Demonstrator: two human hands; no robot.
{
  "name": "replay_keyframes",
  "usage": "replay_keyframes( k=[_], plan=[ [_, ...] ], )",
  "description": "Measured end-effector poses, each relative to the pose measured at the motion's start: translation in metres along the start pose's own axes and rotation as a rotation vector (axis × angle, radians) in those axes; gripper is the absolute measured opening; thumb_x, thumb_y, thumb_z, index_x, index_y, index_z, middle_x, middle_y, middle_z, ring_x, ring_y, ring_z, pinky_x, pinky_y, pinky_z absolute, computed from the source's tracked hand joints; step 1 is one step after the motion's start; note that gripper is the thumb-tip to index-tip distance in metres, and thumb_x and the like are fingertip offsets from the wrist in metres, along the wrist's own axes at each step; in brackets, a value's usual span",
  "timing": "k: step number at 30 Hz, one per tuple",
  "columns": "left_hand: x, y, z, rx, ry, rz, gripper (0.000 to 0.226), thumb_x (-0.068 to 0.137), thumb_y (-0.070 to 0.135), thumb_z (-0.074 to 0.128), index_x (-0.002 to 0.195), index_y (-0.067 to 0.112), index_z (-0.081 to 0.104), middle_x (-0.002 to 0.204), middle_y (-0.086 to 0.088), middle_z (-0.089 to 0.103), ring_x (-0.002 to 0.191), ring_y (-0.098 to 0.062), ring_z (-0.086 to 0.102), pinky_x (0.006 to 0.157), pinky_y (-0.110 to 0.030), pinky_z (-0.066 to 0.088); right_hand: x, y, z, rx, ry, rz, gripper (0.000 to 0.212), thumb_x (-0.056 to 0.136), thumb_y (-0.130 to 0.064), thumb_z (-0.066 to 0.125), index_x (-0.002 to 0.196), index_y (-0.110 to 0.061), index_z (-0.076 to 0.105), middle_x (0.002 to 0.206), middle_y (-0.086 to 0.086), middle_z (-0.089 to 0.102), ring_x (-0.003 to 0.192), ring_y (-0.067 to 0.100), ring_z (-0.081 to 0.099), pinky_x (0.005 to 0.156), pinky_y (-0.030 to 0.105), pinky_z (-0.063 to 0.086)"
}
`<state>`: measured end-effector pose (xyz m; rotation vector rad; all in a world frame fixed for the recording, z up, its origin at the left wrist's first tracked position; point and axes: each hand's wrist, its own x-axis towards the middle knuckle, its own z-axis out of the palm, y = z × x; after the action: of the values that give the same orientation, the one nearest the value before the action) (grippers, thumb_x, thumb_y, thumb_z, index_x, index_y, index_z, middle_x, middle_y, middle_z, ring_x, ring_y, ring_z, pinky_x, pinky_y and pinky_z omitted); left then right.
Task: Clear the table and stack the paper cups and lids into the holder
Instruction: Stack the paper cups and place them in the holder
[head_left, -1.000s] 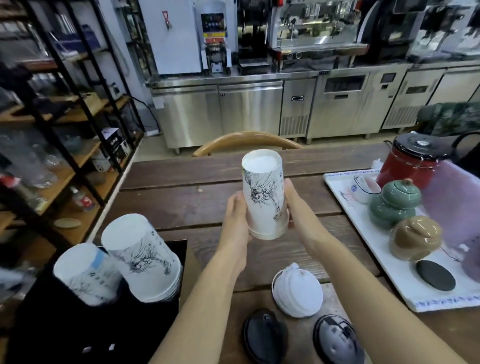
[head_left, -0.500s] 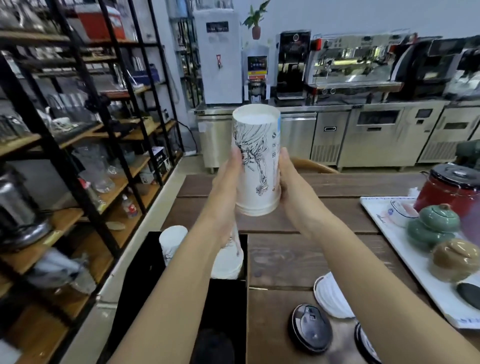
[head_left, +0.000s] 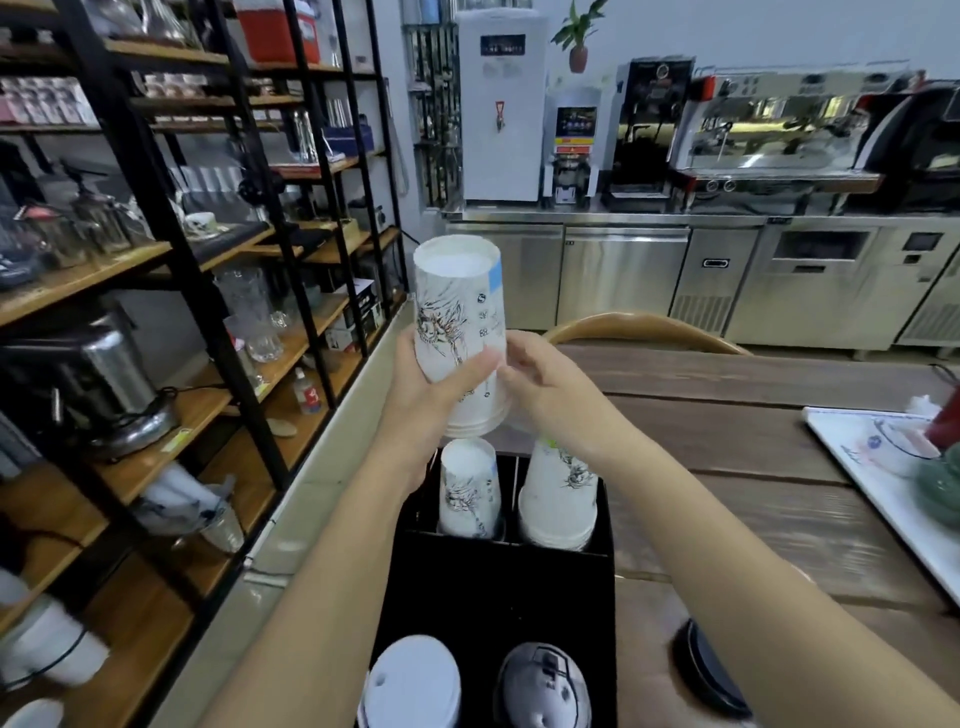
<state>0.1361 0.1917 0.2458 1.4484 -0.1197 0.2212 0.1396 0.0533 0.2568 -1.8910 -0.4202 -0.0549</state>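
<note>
Both of my hands hold a stack of upside-down white paper cups (head_left: 460, 317) with a black ink drawing. My left hand (head_left: 426, 395) wraps its left side and my right hand (head_left: 540, 384) grips its lower right. The stack hangs just above the black holder (head_left: 498, 587) at the table's left edge. Two upside-down cup stacks stand in the holder's far slots, a narrow one (head_left: 470, 491) on the left and a wider one (head_left: 561, 499) on the right. In the near slots sit white lids (head_left: 413, 680) and black lids (head_left: 543, 686). A black lid (head_left: 709, 670) lies on the table under my right forearm.
A white tray (head_left: 852, 462) with a cup and a green pot stands at the table's right edge. Black-framed wooden shelves (head_left: 156, 312) full of glassware line the left side. A curved wooden chair back (head_left: 644, 325) rises at the table's far edge, before steel counters.
The held cup stack moved left and down, from in front of the counter to just above the holder's far slots. My view swung left and the holder's near lid slots came into sight.
</note>
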Motion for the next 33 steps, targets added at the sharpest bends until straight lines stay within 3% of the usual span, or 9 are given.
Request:
replay_keyframes(
  k=[2, 6, 9, 12, 17, 20, 23, 27, 33],
  plan=[
    [0.002, -0.007, -0.010, 0.067, -0.007, 0.004, 0.060, 0.073, 0.013, 0.077, 0.119, 0.024, 0.040, 0.114, 0.007, 0.061, 0.103, -0.008, 0.061, 0.083, -0.025, 0.052, 0.006, 0.004, 0.007, -0.142, -0.010, 0.015, 0.036, 0.088, -0.010, 0.053, 0.122, -0.018, 0.054, 0.118, -0.001, 0.065, 0.109, 0.015, 0.060, 0.098, 0.037, 0.049],
    [0.006, -0.036, -0.023, 0.172, -0.052, -0.066, 0.067, 0.063, 0.024, 0.086, 0.113, 0.032, 0.042, 0.122, 0.001, 0.060, 0.111, -0.013, 0.060, 0.092, -0.035, 0.053, 0.008, 0.012, 0.018, -0.248, -0.059, 0.105, 0.058, 0.086, -0.010, 0.054, 0.137, -0.024, 0.030, 0.112, 0.001, 0.064, 0.101, 0.021, 0.062, 0.078, 0.024, 0.051],
    [0.006, -0.057, -0.025, 0.230, -0.042, -0.120, 0.075, 0.049, 0.047, 0.084, 0.111, 0.036, 0.044, 0.122, 0.002, 0.062, 0.111, -0.012, 0.062, 0.094, -0.039, 0.053, 0.010, 0.020, 0.030, -0.327, -0.081, 0.127, 0.089, 0.085, -0.006, 0.052, 0.146, -0.030, -0.007, 0.111, 0.015, 0.065, 0.097, 0.031, 0.063, 0.087, 0.045, 0.052],
    [0.009, -0.069, -0.028, 0.258, -0.015, -0.166, 0.069, 0.049, 0.053, 0.081, 0.107, 0.037, 0.047, 0.117, 0.006, 0.065, 0.108, -0.011, 0.063, 0.095, -0.043, 0.052, 0.013, 0.026, 0.033, -0.386, -0.040, 0.091, 0.101, 0.083, -0.001, 0.053, 0.145, -0.035, -0.019, 0.098, 0.015, 0.065, 0.085, 0.030, 0.062, 0.081, 0.046, 0.052],
    [0.014, -0.078, -0.029, 0.351, -0.075, -0.211, 0.083, 0.053, 0.050, 0.081, 0.123, 0.027, 0.043, 0.114, 0.010, 0.066, 0.105, -0.009, 0.063, 0.095, -0.043, 0.051, 0.014, 0.032, 0.038, -0.506, -0.016, 0.072, 0.100, 0.077, 0.002, 0.053, 0.141, -0.046, -0.006, 0.108, 0.015, 0.053, 0.086, 0.034, 0.058, 0.076, 0.045, 0.052],
    [0.013, -0.085, -0.029, 0.389, -0.136, -0.261, 0.068, 0.060, 0.041, 0.082, 0.116, 0.026, 0.048, 0.107, 0.008, 0.067, 0.099, -0.011, 0.065, 0.091, -0.042, 0.053, 0.005, 0.030, 0.042, -0.652, -0.062, 0.103, 0.082, 0.078, 0.005, 0.051, 0.143, -0.029, 0.013, 0.106, 0.013, 0.041, 0.080, 0.040, 0.056, 0.064, 0.040, 0.046],
    [0.008, -0.098, -0.034, 0.497, -0.187, -0.293, 0.053, 0.059, 0.034, 0.083, 0.098, 0.030, 0.048, 0.104, 0.004, 0.066, 0.095, -0.016, 0.063, 0.084, -0.038, 0.053, -0.001, 0.033, 0.045, -0.749, -0.178, 0.176, 0.057, 0.080, -0.002, 0.057, 0.129, -0.010, 0.029, 0.118, 0.018, 0.037, 0.082, 0.041, 0.056, 0.069, 0.042, 0.046],
    [-0.003, -0.116, -0.034, 0.726, -0.269, -0.279, 0.067, 0.057, 0.032, 0.084, 0.112, 0.017, 0.050, 0.107, 0.003, 0.064, 0.097, -0.019, 0.062, 0.084, -0.037, 0.052, -0.001, 0.041, 0.052, -0.858, -0.314, 0.227, 0.035, 0.083, -0.003, 0.053, 0.114, -0.005, 0.039, 0.121, 0.018, 0.038, 0.078, 0.029, 0.042, 0.066, 0.034, 0.035],
    [-0.005, -0.120, -0.032, 0.779, -0.252, -0.268, 0.062, 0.060, 0.031, 0.084, 0.106, 0.013, 0.046, 0.109, -0.003, 0.058, 0.097, -0.024, 0.060, 0.085, -0.042, 0.051, 0.001, 0.043, 0.050, -0.903, -0.297, 0.202, 0.036, 0.085, -0.004, 0.052, 0.120, -0.001, 0.045, 0.125, 0.019, 0.042, 0.109, 0.033, 0.048, 0.077, 0.035, 0.039]
  ],
)
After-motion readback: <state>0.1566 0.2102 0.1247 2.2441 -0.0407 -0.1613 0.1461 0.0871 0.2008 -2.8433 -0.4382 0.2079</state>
